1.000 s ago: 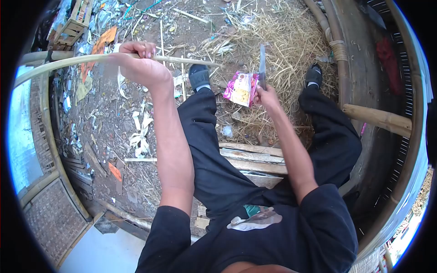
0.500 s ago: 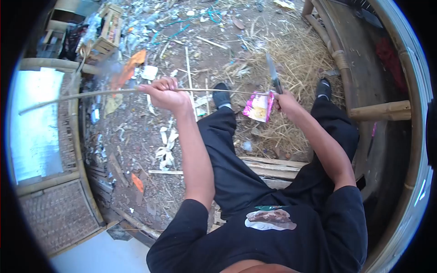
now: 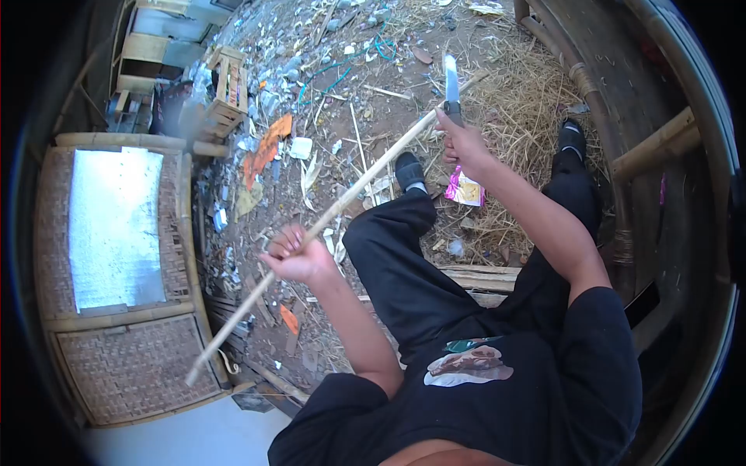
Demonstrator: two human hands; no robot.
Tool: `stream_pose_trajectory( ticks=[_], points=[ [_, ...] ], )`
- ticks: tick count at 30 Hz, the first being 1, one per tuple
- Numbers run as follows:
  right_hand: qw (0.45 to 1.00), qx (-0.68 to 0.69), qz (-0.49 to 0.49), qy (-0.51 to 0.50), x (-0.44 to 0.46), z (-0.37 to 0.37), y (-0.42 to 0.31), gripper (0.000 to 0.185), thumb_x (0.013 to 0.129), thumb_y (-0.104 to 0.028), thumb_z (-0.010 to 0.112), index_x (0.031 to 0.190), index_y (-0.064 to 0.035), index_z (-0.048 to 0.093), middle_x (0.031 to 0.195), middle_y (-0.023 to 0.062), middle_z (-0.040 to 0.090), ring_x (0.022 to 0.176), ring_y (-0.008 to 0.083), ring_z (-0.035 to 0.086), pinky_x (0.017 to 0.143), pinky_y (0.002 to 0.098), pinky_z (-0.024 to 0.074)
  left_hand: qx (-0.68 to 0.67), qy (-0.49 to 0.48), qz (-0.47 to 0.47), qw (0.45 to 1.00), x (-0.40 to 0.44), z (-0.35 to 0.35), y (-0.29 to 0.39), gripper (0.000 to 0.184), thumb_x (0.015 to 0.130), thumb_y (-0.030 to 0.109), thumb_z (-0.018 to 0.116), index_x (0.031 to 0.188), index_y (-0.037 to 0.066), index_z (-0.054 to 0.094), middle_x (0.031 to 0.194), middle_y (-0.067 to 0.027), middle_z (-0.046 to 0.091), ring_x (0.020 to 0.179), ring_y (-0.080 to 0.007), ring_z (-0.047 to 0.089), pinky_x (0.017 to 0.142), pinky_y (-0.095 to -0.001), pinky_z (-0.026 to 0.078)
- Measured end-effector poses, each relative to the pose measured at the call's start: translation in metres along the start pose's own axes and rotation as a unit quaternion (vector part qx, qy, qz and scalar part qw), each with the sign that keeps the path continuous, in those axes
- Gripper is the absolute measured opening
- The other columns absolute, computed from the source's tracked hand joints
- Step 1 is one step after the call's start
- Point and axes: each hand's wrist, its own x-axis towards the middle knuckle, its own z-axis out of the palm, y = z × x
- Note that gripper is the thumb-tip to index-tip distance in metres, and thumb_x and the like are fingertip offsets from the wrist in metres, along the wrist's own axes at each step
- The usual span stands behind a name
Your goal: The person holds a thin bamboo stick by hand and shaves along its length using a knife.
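A long, pale wooden stick slants across the view from lower left to upper right. My left hand is closed around its lower half, fingers curled upward. In my right hand is a knife, gripped by its dark handle with the blade pointing up and away from me. The stick's upper part passes right by the knife and my right thumb; whether the blade touches it I cannot tell. Below my right hand, a pink and yellow packet lies on the straw.
Litter and dry straw cover the ground. A wooden crate stands at upper left, near a bamboo-framed woven panel. Bamboo framing runs along my right. Wooden slats lie between my legs.
The stick has swung from nearly level to a steep diagonal. My left hand has moved down toward me, while my right hand with the knife has risen slightly away. The view has shifted somewhat.
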Motion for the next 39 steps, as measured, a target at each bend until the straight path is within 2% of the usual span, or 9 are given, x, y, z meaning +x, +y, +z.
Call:
stream_pose_trajectory(
  ticks=[9, 11, 17, 20, 24, 27, 33, 34, 39],
  points=[
    [0.999, 0.017, -0.037, -0.018, 0.001, 0.007, 0.007, 0.026, 0.087, -0.024, 0.069, 0.076, -0.0066, 0.053, 0.057, -0.0042, 0.040, 0.043, 0.0086, 0.034, 0.041, 0.0280, 0.0293, -0.036, 0.043, -0.075, 0.996, -0.038, -0.061, 0.063, 0.054, 0.103, 0.038, 0.020, 0.059, 0.010, 0.036, 0.054, -0.0048, 0.033, 0.055, -0.0216, 0.037, 0.066, -0.0384, 0.043],
    [0.998, 0.034, -0.039, -0.020, 0.003, 0.012, 0.010, 0.023, 0.089, -0.021, 0.067, 0.077, -0.0064, 0.054, 0.058, -0.0042, 0.040, 0.043, 0.0076, 0.033, 0.041, 0.0272, 0.0287, 0.111, 0.139, -0.069, 0.982, -0.051, -0.048, 0.068, 0.053, 0.103, 0.037, 0.022, 0.063, 0.008, 0.041, 0.059, -0.0082, 0.041, 0.062, -0.0245, 0.045, 0.078, -0.0445, 0.048],
    [0.995, 0.065, -0.036, -0.059, 0.001, 0.013, 0.004, 0.020, 0.090, -0.019, 0.064, 0.078, -0.0056, 0.055, 0.056, -0.0042, 0.040, 0.041, 0.0063, 0.035, 0.040, 0.0263, 0.0295, 0.337, -0.054, -0.144, 0.929, -0.066, -0.058, 0.100, 0.042, 0.101, 0.041, 0.038, 0.109, 0.002, 0.051, 0.098, -0.0117, 0.056, 0.092, -0.0252, 0.061, 0.078, -0.0389, 0.053],
    [0.993, 0.098, -0.015, -0.071, -0.003, 0.012, -0.005, 0.017, 0.090, -0.016, 0.061, 0.078, -0.0054, 0.055, 0.055, -0.0047, 0.040, 0.040, 0.0065, 0.035, 0.040, 0.0263, 0.0305, 0.480, -0.203, -0.193, 0.831, -0.072, -0.036, 0.114, 0.048, 0.098, 0.030, 0.051, 0.135, 0.005, 0.034, 0.114, -0.0129, 0.051, 0.098, -0.0242, 0.060, 0.079, -0.0351, 0.053],
    [0.992, 0.099, 0.028, -0.068, -0.002, 0.007, -0.009, 0.014, 0.089, -0.013, 0.059, 0.079, -0.0047, 0.056, 0.055, -0.0055, 0.039, 0.040, 0.0063, 0.035, 0.040, 0.0263, 0.0309, 0.557, -0.359, -0.031, 0.748, -0.076, 0.003, 0.122, 0.048, 0.091, 0.015, 0.062, 0.131, 0.002, 0.040, 0.119, -0.0154, 0.054, 0.106, -0.0250, 0.058, 0.085, -0.0356, 0.051],
    [0.994, 0.058, 0.055, -0.070, -0.008, 0.007, -0.009, 0.016, 0.092, -0.017, 0.060, 0.081, -0.0056, 0.055, 0.055, -0.0073, 0.034, 0.041, 0.0048, 0.030, 0.042, 0.0249, 0.0268, 0.526, -0.464, 0.101, 0.706, -0.075, 0.038, 0.121, 0.039, 0.093, 0.028, 0.061, 0.122, 0.003, 0.053, 0.117, -0.0191, 0.059, 0.112, -0.0297, 0.058, 0.091, -0.0427, 0.050],
    [0.980, -0.024, 0.152, -0.128, -0.015, 0.006, 0.004, 0.022, 0.091, -0.020, 0.061, 0.075, -0.0072, 0.053, 0.054, -0.0066, 0.039, 0.042, 0.0038, 0.033, 0.039, 0.0226, 0.0289, 0.297, -0.503, 0.156, 0.796, -0.066, 0.094, 0.087, 0.048, 0.097, 0.049, 0.038, 0.100, 0.006, 0.059, 0.097, -0.0144, 0.070, 0.089, -0.0329, 0.069, 0.092, -0.0465, 0.051],
    [0.975, -0.026, 0.167, -0.144, -0.016, 0.006, 0.005, 0.023, 0.091, -0.022, 0.061, 0.075, -0.0071, 0.053, 0.054, -0.0070, 0.038, 0.041, 0.0034, 0.032, 0.039, 0.0218, 0.0279, 0.300, -0.452, 0.195, 0.817, -0.068, 0.103, 0.076, 0.056, 0.096, 0.057, 0.029, 0.087, 0.008, 0.054, 0.071, -0.0052, 0.065, 0.058, -0.0231, 0.065, 0.072, -0.0366, 0.056],
    [0.959, -0.069, 0.197, -0.190, -0.017, 0.002, -0.002, 0.027, 0.091, -0.026, 0.062, 0.076, -0.0052, 0.054, 0.052, -0.0081, 0.036, 0.037, 0.0018, 0.025, 0.037, 0.0202, 0.0244, 0.188, -0.376, 0.158, 0.893, -0.085, 0.150, 0.060, 0.058, 0.095, 0.062, 0.025, 0.072, 0.011, 0.041, 0.055, 0.0022, 0.023, 0.041, -0.0079, 0.019, 0.036, -0.0241, 0.023]
  ],
)
